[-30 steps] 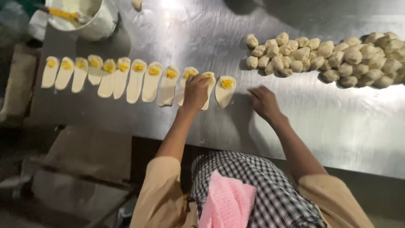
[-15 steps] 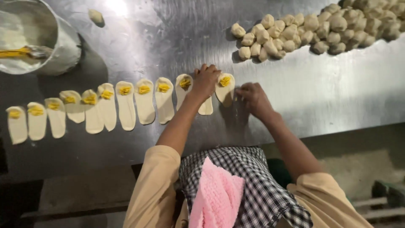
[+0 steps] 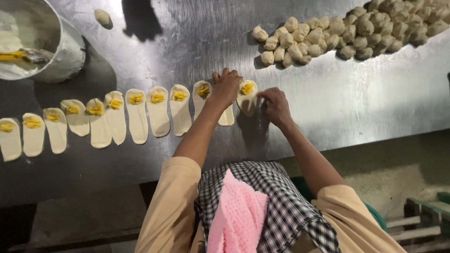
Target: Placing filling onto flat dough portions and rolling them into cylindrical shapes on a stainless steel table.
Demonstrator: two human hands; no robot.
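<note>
A row of several flat oval dough strips (image 3: 137,115), each with a dab of yellow filling at its far end, lies across the steel table (image 3: 365,107). My left hand (image 3: 226,86) presses down on the far end of the second strip from the right (image 3: 227,117), hiding its filling. My right hand (image 3: 275,104) pinches the right edge of the rightmost strip (image 3: 246,97), whose yellow filling still shows. The two hands are close together, with that last strip between them.
A heap of several small dough balls (image 3: 347,33) lies at the far right. A metal pot (image 3: 51,47) with a yellow-coated utensil stands at the far left, and a single dough ball (image 3: 102,17) lies beside it. The table's near edge runs under my arms.
My right hand has moved in from the bare table to the rightmost strip's edge. My left hand stays on the neighbouring strip. The view has shifted, so the row sits further left.
</note>
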